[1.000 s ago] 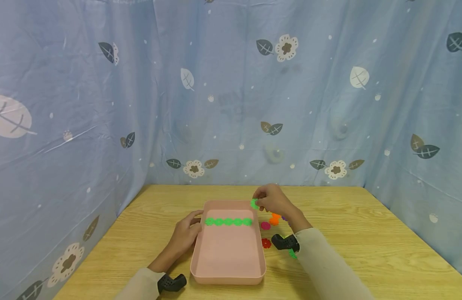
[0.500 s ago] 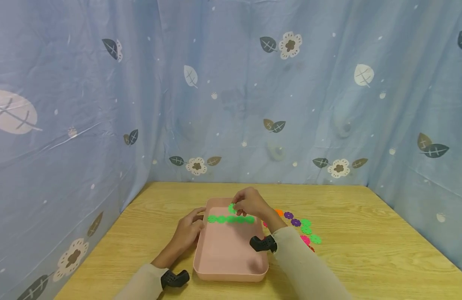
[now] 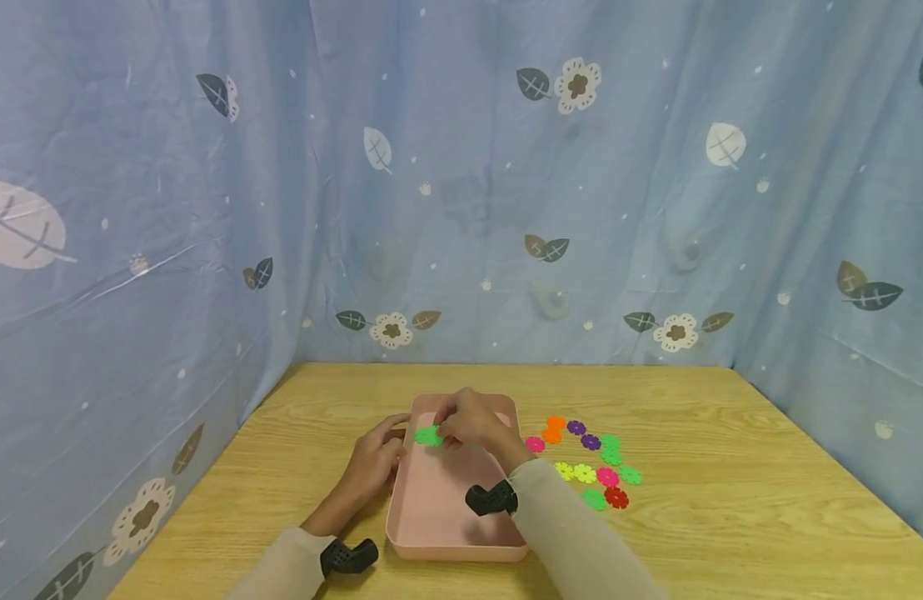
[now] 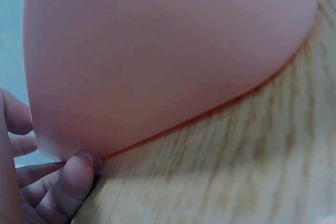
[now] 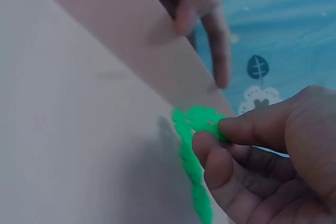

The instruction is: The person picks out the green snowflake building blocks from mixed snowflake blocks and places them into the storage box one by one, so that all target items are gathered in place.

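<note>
In the far half of the tray (image 3: 435, 508), from the head view, you've got your right hand (image 3: 471, 421) working, with a bit of green (image 3: 427, 436) poking out just left of it. Can't tell there what's held and what's lying down. The tray's long axis runs away from you on the worktop (image 3: 746, 500), and your left hand (image 3: 375, 450) rests at its left wall. Loose pieces (image 3: 584, 473) in a mix of colors sit right of the tray.

Left wrist view: your left grip is up against the outside of the tray, thumb touching low on the wall, not wrapped round anything as far as I can see. Reads like steadying to me.

Right wrist view is the useful one. Your right grip is narrow, pinching a green piece (image 5: 202, 116) right by the left-wall end of the green row (image 5: 192, 166). That row's long axis goes across the tray's width, one end near the left wall. The pinched piece is round, so no real long axis, but its face looks tipped compared with the row. Can't tell if they touch. I'd call this step placing it by that end; next move probably wants you to level it, lower gently and let go without nudging the row.
</note>
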Demonstrator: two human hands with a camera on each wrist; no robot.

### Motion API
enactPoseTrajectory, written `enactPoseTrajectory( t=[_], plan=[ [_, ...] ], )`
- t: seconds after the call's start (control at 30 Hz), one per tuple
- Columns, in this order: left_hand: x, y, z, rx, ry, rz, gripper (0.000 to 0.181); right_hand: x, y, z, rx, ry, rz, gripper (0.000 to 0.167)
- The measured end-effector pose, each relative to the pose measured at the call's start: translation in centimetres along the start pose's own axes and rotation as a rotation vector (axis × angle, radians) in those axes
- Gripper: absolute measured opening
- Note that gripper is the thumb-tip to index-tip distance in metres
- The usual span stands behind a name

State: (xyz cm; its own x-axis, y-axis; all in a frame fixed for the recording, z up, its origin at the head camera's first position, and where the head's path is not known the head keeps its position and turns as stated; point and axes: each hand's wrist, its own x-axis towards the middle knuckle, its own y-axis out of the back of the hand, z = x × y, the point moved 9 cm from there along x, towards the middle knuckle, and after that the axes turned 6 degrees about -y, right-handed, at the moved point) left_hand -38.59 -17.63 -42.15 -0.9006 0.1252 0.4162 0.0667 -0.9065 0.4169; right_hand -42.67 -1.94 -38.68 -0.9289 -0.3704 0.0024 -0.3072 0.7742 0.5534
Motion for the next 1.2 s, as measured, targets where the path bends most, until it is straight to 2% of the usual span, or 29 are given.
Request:
enactPoseTrajectory(
  t=[0.03, 0.33, 0.57, 0.87, 1.03, 1.2],
  plan=[
    [0.0, 0.0, 0.0, -0.004, 0.001, 0.001, 0.053, 0.1, -0.4, 0.0, 0.046, 0.007, -0.017, 0.004],
    [0.1, 0.1, 0.2, 0.050, -0.026, 0.017, 0.051, 0.0, -2.5, 0.5, -0.006, 0.042, -0.043, 0.000],
    [0.1, 0.2, 0.4, 0.072, -0.022, 0.023, 0.052, 0.1, -2.9, 0.2, -0.099, 0.092, 0.015, 0.016],
    [0.0, 0.0, 0.1, 0.014, 0.006, 0.008, 0.052, 0.3, -2.8, 0.7, -0.111, 0.067, 0.046, 0.018],
    [-0.1, -0.1, 0.0, -0.026, 0.010, 0.005, 0.053, 0.2, -2.1, 0.8, -0.085, 0.071, 0.112, 0.018],
    [0.0, 0.0, 0.1, -0.013, 0.008, 0.007, 0.053, 0.3, -1.4, 1.1, -0.059, 0.052, 0.166, 0.019]
  ],
)
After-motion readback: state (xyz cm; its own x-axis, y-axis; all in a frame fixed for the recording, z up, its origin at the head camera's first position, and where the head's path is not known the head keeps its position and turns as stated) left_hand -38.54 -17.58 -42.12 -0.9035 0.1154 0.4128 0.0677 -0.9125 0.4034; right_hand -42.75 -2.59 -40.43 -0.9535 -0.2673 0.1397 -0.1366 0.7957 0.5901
